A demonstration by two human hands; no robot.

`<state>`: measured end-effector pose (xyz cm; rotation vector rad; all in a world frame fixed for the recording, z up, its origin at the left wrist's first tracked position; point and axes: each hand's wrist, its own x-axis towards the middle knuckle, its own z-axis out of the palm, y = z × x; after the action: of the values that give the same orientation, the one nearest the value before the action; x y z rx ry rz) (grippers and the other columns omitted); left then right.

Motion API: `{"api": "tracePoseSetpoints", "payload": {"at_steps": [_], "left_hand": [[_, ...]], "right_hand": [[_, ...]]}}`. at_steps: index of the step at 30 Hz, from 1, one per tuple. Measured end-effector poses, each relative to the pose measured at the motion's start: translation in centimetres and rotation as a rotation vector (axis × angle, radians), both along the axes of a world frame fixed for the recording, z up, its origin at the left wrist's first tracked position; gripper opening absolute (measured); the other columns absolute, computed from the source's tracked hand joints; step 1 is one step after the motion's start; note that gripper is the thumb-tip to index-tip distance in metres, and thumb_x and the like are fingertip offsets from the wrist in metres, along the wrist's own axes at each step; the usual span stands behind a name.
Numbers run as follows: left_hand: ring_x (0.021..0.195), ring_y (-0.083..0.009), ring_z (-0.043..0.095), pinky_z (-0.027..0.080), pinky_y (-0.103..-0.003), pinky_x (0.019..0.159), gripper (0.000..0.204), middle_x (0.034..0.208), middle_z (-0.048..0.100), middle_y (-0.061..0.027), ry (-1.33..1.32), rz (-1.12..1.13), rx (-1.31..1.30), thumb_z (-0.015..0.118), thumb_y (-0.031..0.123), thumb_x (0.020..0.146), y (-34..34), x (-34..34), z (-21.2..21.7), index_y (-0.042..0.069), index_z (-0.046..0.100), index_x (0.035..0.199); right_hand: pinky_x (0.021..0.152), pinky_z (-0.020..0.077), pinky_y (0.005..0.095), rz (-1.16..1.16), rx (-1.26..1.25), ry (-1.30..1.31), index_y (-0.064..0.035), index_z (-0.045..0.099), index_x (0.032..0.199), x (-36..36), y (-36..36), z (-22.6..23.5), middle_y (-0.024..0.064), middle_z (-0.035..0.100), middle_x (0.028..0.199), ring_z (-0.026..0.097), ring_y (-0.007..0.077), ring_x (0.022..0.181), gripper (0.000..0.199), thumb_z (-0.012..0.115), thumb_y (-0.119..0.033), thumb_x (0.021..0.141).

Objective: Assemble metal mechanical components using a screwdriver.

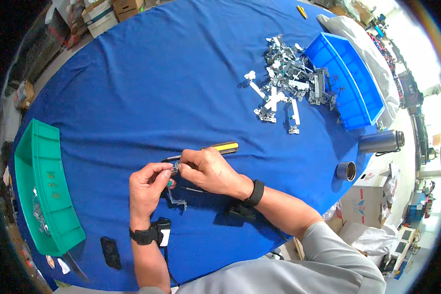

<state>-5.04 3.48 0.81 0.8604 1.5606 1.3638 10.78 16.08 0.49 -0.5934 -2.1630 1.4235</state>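
Between my hands is a small bent metal bracket point(177, 200) with a green-blue bit near its upper end. The thumb and fingers of my left hand point(149, 187) pinch its upper part. My right hand point(211, 170) is closed at the same end, its thumb and fingertips on a small metal piece; the fingers partly hide where the pieces meet. Behind my right hand lies a screwdriver with a yellow and black handle point(226, 147), its shaft pointing left. A thin metal shaft point(193, 189) lies on the cloth below that hand.
A pile of metal brackets point(291, 73) lies at the far right beside a blue bin point(348, 81). A green bin point(54, 196) with some metal parts stands left. At right are a dark flask point(379, 142) and cup point(346, 171). A black object point(110, 253) lies near left.
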Motion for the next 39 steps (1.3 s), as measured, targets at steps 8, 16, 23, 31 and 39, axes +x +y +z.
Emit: {"api": "tracePoseSetpoints", "payload": {"at_steps": [8, 16, 23, 31, 39], "left_hand": [[0.075, -0.0117, 0.068, 0.056, -0.024, 0.067, 0.021, 0.092, 0.072, -0.0075, -0.072, 0.005, -0.042, 0.067, 0.001, 0.091, -0.2, -0.5, 0.1, -0.002, 0.071, 0.111], [0.08, -0.0123, 0.067, 0.056, -0.026, 0.073, 0.032, 0.098, 0.071, -0.0084, -0.18, -0.09, -0.039, 0.07, 0.0, 0.088, -0.3, -0.9, 0.4, -0.004, 0.066, 0.119], [0.08, -0.0133, 0.068, 0.058, -0.027, 0.073, 0.031, 0.101, 0.071, -0.0102, -0.248, -0.102, -0.048, 0.067, 0.002, 0.091, -0.4, -1.2, -0.1, -0.005, 0.065, 0.12], [0.081, -0.0137, 0.068, 0.058, -0.027, 0.073, 0.026, 0.105, 0.07, -0.0118, -0.304, -0.112, -0.052, 0.066, 0.003, 0.092, -0.4, -1.4, 0.2, -0.005, 0.065, 0.117], [0.083, -0.0133, 0.068, 0.058, -0.028, 0.074, 0.026, 0.106, 0.07, -0.0107, -0.262, -0.109, -0.009, 0.065, 0.001, 0.092, -0.5, -1.6, -0.2, -0.004, 0.066, 0.117]], "right_hand": [[0.05, 0.0432, 0.0363, 0.023, -0.044, -0.078, 0.003, 0.06, 0.085, -0.1, 0.1, 0.2, 0.0131, 0.055, 0.055, 0.057, 0.0202, 0.049, 0.021, 0.058, -0.016, 0.093], [0.049, 0.0467, 0.0354, 0.052, -0.038, -0.091, 0.0027, 0.059, 0.088, -0.1, 0.2, -0.5, 0.0126, 0.056, 0.055, 0.061, 0.0211, 0.049, 0.019, 0.056, -0.014, 0.096], [0.055, 0.0479, 0.0427, 0.095, 0.233, -0.063, 0.0005, 0.055, 0.088, 0.0, 0.4, -1.5, 0.0184, 0.064, 0.069, 0.065, 0.0357, 0.064, 0.012, 0.063, -0.009, 0.089], [0.058, 0.0492, 0.0425, 0.127, 0.293, -0.036, 0.0002, 0.054, 0.091, 0.1, 0.7, -1.1, 0.018, 0.064, 0.071, 0.065, 0.0362, 0.065, 0.013, 0.065, -0.006, 0.086], [0.051, 0.0438, 0.0414, 0.12, 0.262, -0.048, 0.0003, 0.056, 0.089, 0.2, 0.6, -0.3, 0.0177, 0.059, 0.063, 0.06, 0.0345, 0.055, 0.016, 0.066, -0.012, 0.09]]}}
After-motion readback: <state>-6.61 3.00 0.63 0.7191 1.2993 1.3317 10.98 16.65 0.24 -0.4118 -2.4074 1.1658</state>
